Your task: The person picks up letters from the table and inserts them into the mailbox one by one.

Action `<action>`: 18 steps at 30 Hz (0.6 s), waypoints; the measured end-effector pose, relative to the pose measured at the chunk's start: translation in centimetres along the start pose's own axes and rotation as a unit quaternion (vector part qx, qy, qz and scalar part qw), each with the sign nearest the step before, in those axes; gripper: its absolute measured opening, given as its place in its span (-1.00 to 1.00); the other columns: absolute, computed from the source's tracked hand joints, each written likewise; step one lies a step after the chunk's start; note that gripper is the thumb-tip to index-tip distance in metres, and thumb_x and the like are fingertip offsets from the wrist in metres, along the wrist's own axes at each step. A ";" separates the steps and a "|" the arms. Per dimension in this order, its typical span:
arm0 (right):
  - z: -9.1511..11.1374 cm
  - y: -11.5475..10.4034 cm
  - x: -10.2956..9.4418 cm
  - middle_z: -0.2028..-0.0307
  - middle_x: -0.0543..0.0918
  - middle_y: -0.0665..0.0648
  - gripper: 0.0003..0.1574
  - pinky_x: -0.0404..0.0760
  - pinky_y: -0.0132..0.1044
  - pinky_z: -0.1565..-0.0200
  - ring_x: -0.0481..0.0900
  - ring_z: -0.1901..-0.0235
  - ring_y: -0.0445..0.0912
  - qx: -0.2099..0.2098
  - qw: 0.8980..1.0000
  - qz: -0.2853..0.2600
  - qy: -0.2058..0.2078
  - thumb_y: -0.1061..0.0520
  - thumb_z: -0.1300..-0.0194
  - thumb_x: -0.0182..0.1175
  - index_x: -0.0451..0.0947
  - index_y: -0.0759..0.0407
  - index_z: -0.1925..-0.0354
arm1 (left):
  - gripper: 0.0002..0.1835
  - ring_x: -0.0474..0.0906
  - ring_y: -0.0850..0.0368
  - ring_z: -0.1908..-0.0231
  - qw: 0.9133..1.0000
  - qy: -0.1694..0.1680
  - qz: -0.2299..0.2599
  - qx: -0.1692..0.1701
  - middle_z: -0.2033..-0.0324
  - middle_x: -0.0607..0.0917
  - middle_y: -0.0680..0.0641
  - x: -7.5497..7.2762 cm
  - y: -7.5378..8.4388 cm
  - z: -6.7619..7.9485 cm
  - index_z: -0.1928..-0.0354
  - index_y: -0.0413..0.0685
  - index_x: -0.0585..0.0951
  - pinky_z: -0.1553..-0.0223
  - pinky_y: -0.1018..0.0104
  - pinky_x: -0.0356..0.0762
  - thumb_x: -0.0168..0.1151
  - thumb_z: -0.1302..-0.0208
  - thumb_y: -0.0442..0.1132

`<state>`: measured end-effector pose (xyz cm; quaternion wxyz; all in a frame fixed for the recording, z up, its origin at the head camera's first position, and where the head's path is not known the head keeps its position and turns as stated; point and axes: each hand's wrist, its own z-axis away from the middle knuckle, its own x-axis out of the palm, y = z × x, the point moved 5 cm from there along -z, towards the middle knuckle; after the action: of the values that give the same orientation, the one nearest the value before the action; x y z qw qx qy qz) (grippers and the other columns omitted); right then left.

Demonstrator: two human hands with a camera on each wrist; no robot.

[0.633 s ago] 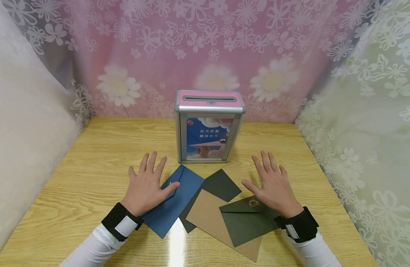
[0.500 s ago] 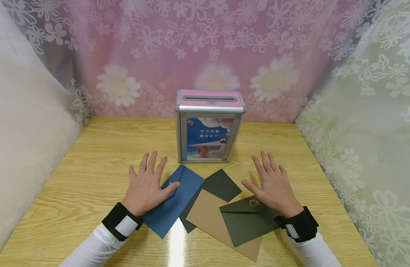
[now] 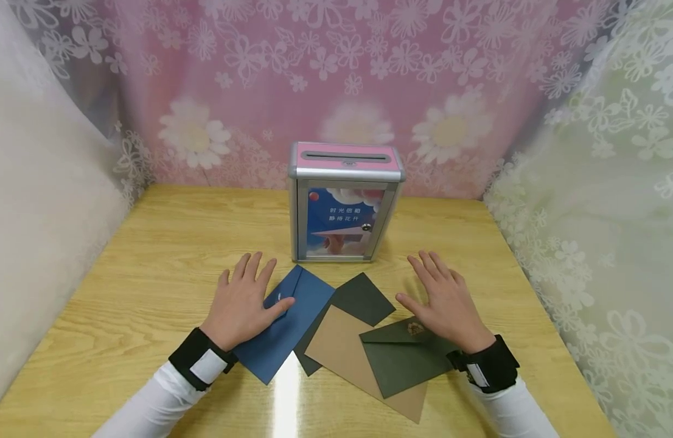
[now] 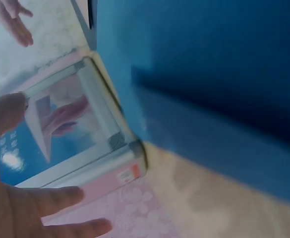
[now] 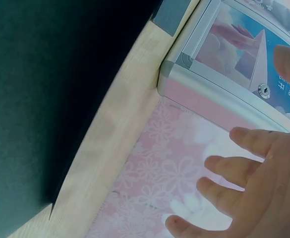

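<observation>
In the head view my left hand (image 3: 240, 307) is spread palm down over the left side of a blue envelope (image 3: 300, 325), its thumb above the flap. My right hand (image 3: 448, 304) is likewise extended, over the far right corner of a dark green envelope (image 3: 397, 359) with a gold print on its flap. Neither hand holds anything; whether they touch the paper I cannot tell. Between them lie a tan envelope (image 3: 339, 347), partly under the green one, and another dark envelope (image 3: 364, 298), partly covered by the tan and blue ones.
Behind the envelopes stands an upright letter box (image 3: 344, 204) with a pink top, a slot (image 3: 344, 156) and a keyed glass door. The wooden table (image 3: 205, 219) is bordered by a pink floral curtain (image 3: 249, 103) at the back and pale cloths at both sides.
The head view has tilted slightly, so the box and envelopes sit a little higher. Fingers of both hands have drawn in slightly, the right ones closer together. The envelopes lie as before.
</observation>
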<state>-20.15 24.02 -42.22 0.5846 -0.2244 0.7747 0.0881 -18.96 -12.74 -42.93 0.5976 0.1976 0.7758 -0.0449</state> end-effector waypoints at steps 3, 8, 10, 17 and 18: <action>-0.1 0.0 0.1 -0.39 0.16 0.23 -0.01 0.19 0.35 -0.09 -0.02 -0.34 0.09 -0.006 1.000 -0.001 0.002 -0.45 -0.24 0.02 0.17 0.09 -0.41 | -0.08 0.24 -0.21 -0.16 0.999 -0.036 -0.003 0.001 -0.17 0.42 -0.31 1.0 0.1 -0.1 -0.27 -0.19 0.40 0.04 -0.28 0.38 0.08 -0.10 0.42; 0.2 0.0 0.4 -0.32 0.29 0.27 -0.09 0.22 0.36 -0.06 0.06 -0.31 0.11 -0.008 1.000 -0.011 -0.006 -0.42 -0.26 0.03 0.28 0.10 -0.35 | -0.06 0.43 -0.16 0.10 0.996 -0.087 -0.031 -0.004 0.11 0.55 -0.28 3.0 0.5 0.1 -0.13 -0.30 0.50 0.28 -0.13 0.56 0.19 0.01 0.43; 0.4 0.0 0.6 -0.30 0.32 0.28 -0.11 0.23 0.37 -0.04 0.08 -0.30 0.12 -0.007 1.000 -0.011 -0.012 -0.41 -0.27 0.02 0.31 0.11 -0.33 | -0.05 0.43 -0.13 0.18 0.995 -0.088 -0.040 -0.002 0.20 0.54 -0.26 3.3 0.7 0.1 -0.07 -0.32 0.54 0.35 -0.09 0.57 0.25 0.08 0.43; 0.7 -0.2 0.4 -0.28 0.35 0.29 -0.17 0.27 0.36 -0.03 0.12 -0.28 0.13 -0.009 1.000 -0.001 -0.006 -0.34 -0.27 0.09 0.35 0.13 -0.30 | -0.12 0.41 -0.06 0.34 0.994 -0.106 -0.020 -0.022 0.34 0.50 -0.21 3.4 1.0 -0.4 0.03 -0.37 0.57 0.42 -0.02 0.56 0.40 0.16 0.32; 0.7 -0.2 0.4 -0.27 0.35 0.30 -0.18 0.27 0.35 -0.03 0.13 -0.27 0.14 -0.012 1.000 0.000 -0.003 -0.32 -0.26 0.11 0.35 0.14 -0.30 | -0.12 0.42 -0.07 0.35 0.993 -0.112 -0.012 -0.027 0.34 0.50 -0.23 3.3 1.0 -0.5 0.03 -0.38 0.57 0.41 -0.04 0.56 0.42 0.17 0.29</action>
<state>-19.53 24.02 -42.74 0.5845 -0.2308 0.7716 0.0983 -19.71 -10.84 -45.77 0.6856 0.1656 0.7069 -0.0532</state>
